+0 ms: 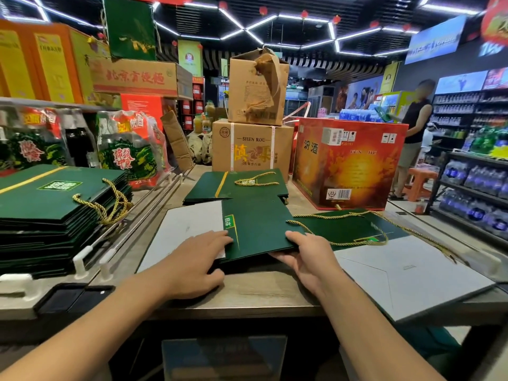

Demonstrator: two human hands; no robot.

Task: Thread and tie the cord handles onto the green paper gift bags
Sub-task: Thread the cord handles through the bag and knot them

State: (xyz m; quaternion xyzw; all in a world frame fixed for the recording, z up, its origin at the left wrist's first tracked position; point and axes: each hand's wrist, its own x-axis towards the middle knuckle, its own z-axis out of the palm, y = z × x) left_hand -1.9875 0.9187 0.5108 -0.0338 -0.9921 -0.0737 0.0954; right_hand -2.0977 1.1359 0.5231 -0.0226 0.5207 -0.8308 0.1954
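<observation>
Left hand [192,259] lies flat-fingered on the green bag [255,226] at twelve o'clock; right hand [305,257] pinches its near edge, thumb atop.

Matt green paper bag [258,229], twisted gold cord [338,215], wood-grain counter [261,292].

Reaches both bare arms forward over the front edge of the grey-brown wooden desk [261,292]. Lays left hand [192,259] palm down, fingers straight. Pinches the near edge of the flat dark green paper gift bag [258,224] in right hand [308,259], thumb on top.
</observation>
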